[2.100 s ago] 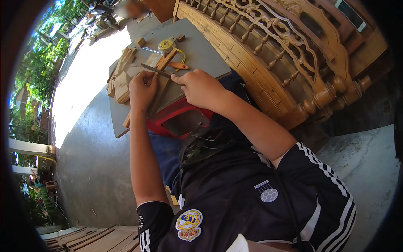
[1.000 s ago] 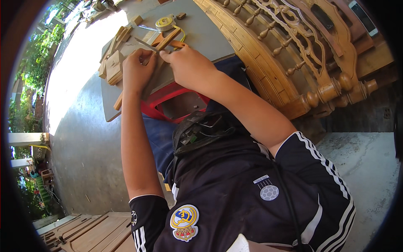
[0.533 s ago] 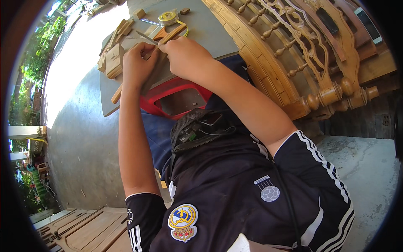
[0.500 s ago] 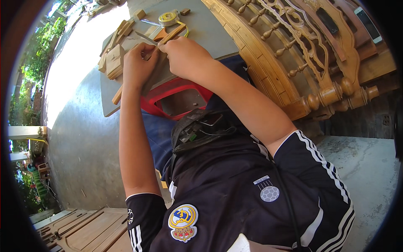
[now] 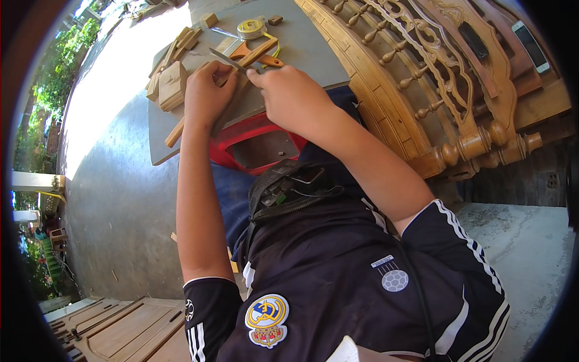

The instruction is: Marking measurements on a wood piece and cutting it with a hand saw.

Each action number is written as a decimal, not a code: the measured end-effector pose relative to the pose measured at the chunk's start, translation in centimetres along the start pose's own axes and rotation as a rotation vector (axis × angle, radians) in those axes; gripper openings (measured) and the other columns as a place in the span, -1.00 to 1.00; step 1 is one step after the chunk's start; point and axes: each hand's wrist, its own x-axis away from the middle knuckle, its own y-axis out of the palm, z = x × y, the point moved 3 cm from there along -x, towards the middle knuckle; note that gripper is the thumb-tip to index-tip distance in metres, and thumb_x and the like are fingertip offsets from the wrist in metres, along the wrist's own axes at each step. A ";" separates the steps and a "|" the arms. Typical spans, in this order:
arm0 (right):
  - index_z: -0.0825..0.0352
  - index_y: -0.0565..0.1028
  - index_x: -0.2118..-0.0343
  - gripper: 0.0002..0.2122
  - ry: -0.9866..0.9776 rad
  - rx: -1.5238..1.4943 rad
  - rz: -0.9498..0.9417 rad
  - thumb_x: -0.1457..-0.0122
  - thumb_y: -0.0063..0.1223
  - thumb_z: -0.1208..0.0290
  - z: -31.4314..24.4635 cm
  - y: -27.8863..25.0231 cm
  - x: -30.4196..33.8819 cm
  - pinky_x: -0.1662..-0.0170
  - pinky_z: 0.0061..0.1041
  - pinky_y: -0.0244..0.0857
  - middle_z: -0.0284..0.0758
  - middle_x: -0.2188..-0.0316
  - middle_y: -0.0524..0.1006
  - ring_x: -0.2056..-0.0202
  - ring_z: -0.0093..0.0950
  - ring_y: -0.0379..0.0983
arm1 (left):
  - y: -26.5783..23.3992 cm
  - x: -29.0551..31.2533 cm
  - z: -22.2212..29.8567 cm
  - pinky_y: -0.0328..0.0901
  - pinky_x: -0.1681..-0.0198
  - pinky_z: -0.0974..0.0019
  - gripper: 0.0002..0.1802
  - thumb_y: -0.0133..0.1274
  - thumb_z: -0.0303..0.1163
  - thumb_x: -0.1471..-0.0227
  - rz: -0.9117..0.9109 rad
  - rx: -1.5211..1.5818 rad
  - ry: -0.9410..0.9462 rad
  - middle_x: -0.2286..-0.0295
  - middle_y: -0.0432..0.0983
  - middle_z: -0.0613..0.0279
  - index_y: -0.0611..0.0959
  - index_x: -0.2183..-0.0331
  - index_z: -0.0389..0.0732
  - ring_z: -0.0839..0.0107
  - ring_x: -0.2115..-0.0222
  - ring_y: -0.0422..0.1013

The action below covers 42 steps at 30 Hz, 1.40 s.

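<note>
Over a grey tabletop (image 5: 307,57), I see the left hand (image 5: 209,95) pinched on a wooden strip (image 5: 260,52) lying slantwise. The right hand (image 5: 294,99) is wrapped around a knife (image 5: 227,59), blade crossing the strip beside the left fingers; whether they touch, I can't tell from here.

A white phone (image 5: 530,46) lies by carved wooden furniture (image 5: 459,78) at right, a yellow tape roll (image 5: 249,26) sits near a small block (image 5: 275,20), and green leaves (image 5: 72,78) and wooden panels (image 5: 129,332) show at left.
</note>
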 end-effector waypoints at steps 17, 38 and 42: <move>0.33 0.53 -0.09 -0.62 0.010 0.029 -0.004 -0.19 0.03 0.53 0.3 0.4 -1.1 0.20 -0.12 0.41 0.07 0.42 0.58 0.33 -0.01 0.56 | 0.4 0.0 -0.3 0.43 0.13 0.11 -0.72 0.24 -0.23 0.02 0.022 -0.048 -0.019 0.32 0.65 0.02 0.73 0.33 -0.25 0.07 0.25 0.57; 0.33 0.52 -0.09 -0.62 0.001 0.038 -0.037 -0.18 0.03 0.55 -0.4 -1.0 1.9 0.21 -0.12 0.40 0.06 0.44 0.56 0.34 0.01 0.52 | 0.2 0.3 -0.4 0.43 0.12 0.11 -0.75 0.21 -0.31 0.00 0.009 -0.018 -0.001 0.31 0.64 0.00 0.70 0.33 -0.30 0.07 0.25 0.57; 0.40 0.50 -0.10 -0.56 0.016 0.075 -0.139 -0.11 -0.07 0.66 -2.1 -5.0 6.7 0.19 -0.13 0.48 0.02 0.45 0.60 0.31 -0.04 0.58 | -0.1 0.5 -0.3 0.43 0.12 0.10 -0.77 0.21 -0.32 0.01 0.026 -0.018 -0.011 0.31 0.64 0.00 0.70 0.34 -0.28 0.06 0.25 0.57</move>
